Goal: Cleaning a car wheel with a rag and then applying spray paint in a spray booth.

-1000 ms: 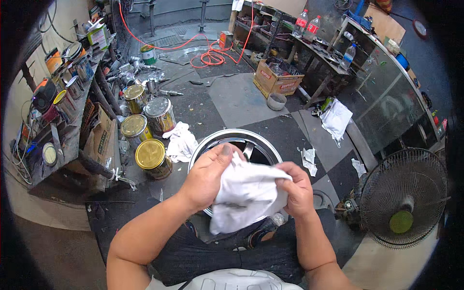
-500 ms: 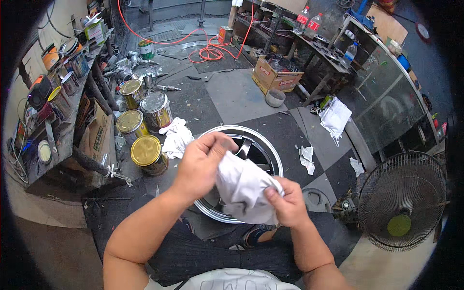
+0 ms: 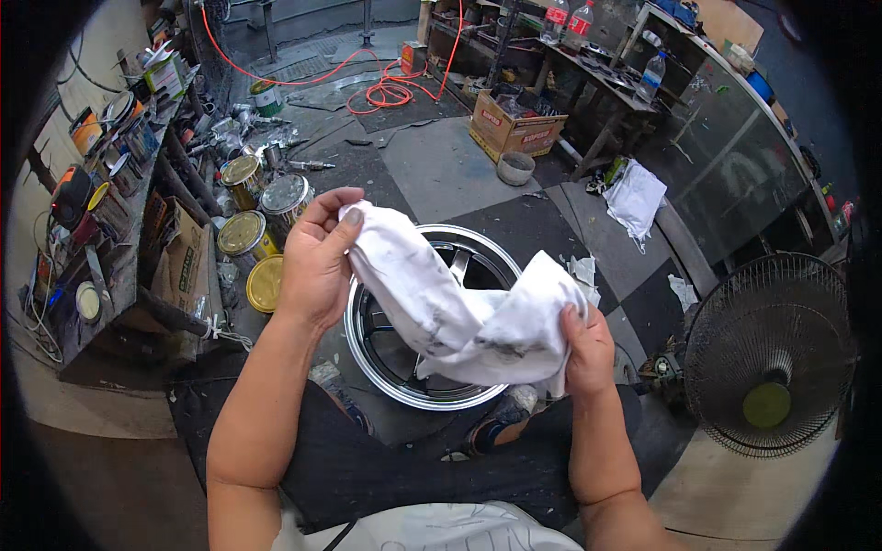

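Observation:
Between my hands hangs a white cloth (image 3: 404,275) with dark smudges along its lower folds. My left hand (image 3: 317,253) pinches its upper left end between thumb and fingers. At the other end, my right hand (image 3: 588,349) grips the cloth with the thumb on top. Beneath it, a wheel rim (image 3: 369,354) with a bright silver lip and dark spoke openings lies flat on the floor between my feet. The cloth hides much of the rim's middle and right side.
Several paint cans (image 3: 243,234) stand on the floor at left, beside a cluttered bench (image 3: 119,303). A caged fan (image 3: 767,367) is close on the right. Farther off are a cardboard box (image 3: 514,129), a grey bowl (image 3: 515,168), a white bag (image 3: 636,197) and an orange hose (image 3: 390,96).
My hands have moved apart, the left one up and leftward, the right one slightly right. The bunched cloth is now spread out between them, showing its dark stains.

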The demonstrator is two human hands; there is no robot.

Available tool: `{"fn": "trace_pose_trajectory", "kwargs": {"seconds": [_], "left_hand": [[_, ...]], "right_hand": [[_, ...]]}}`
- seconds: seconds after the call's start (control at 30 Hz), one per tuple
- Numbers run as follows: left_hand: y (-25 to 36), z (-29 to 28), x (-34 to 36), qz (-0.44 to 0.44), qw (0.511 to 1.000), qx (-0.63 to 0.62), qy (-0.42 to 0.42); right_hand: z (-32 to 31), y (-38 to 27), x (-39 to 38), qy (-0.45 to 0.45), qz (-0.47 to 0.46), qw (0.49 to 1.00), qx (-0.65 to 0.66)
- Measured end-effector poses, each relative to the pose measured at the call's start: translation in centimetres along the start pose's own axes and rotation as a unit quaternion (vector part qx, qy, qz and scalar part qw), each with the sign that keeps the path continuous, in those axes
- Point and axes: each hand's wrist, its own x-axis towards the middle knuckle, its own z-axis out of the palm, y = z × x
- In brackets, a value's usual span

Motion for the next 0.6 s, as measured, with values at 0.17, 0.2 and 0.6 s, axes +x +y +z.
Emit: {"fn": "trace_pose_trajectory", "kwargs": {"seconds": [0.17,0.2,0.6], "left_hand": [[-1.8,1.4,-1.0,-0.070,0.995,0.032,-0.063],[-2.2,1.9,-1.5,-0.094,0.990,0.049,-0.090],[-3.9,3.2,-4.4,-0.191,0.956,0.099,-0.198]], "right_hand": [[1.7,-0.3,-0.1,-0.155,-0.055,0.977,-0.138],[2.3,-0.2,0.1,-0.198,-0.090,0.961,-0.169],[2.4,1.6,2.0,-0.032,0.008,0.987,-0.155]]}}
